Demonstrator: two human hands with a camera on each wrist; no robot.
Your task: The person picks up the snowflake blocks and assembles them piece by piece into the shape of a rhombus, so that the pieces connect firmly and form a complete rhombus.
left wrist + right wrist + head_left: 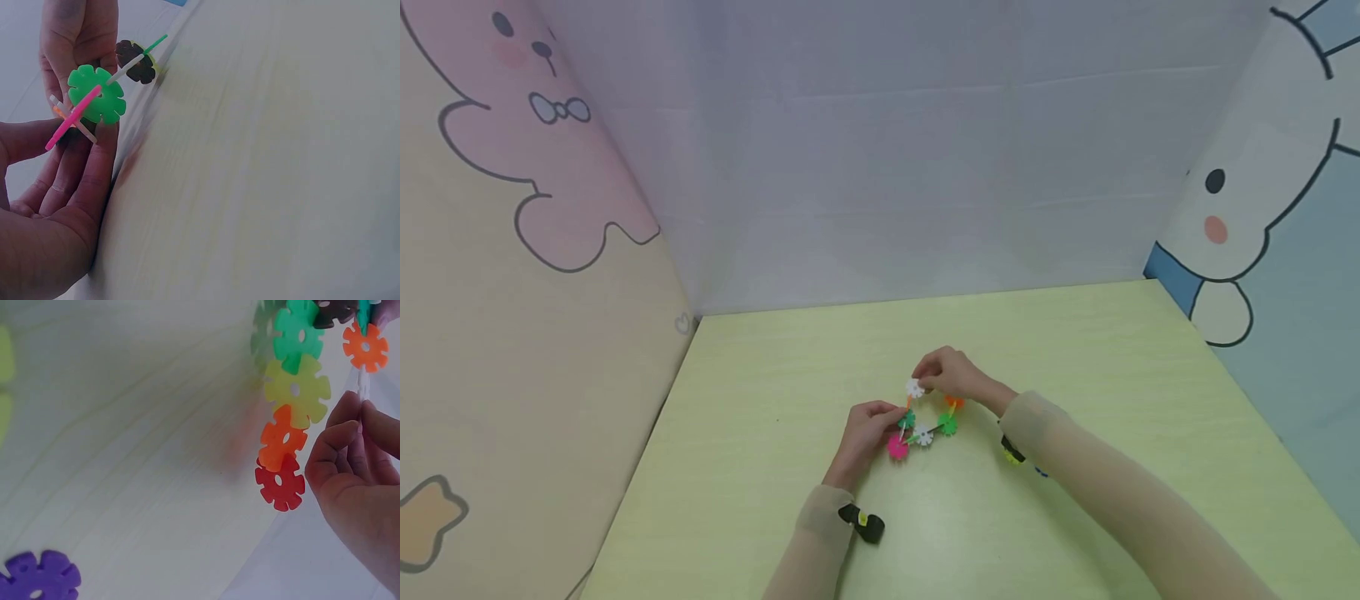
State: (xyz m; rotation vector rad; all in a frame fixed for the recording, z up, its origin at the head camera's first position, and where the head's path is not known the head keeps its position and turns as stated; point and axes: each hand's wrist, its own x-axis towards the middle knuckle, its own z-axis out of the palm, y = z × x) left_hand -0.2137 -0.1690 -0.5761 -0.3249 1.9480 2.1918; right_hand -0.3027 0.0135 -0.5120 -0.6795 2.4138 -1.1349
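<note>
A chain of interlocking notched plastic discs runs between the two hands above the table. My left hand (867, 433) pinches it at the teal disc (907, 420), close to the pink disc (898, 449). Thumb and fingertips of my right hand (953, 375) pinch a white disc (913, 388), seen edge-on in the right wrist view, with an orange disc (377, 357) joined to it. The chain's other side carries a second white disc (924, 436), a bright green disc (948, 426), then yellow (315, 387), orange (272, 447) and red (290, 499) discs. Fingers partly hide the left hand's hold.
On the light wooden table (940, 533) a loose purple disc (53, 581) lies apart. A yellow disc (1013, 457) and a blue piece (1041, 472) show beside the right sleeve, partly covered. Cloth walls with cartoon prints stand behind and at both sides.
</note>
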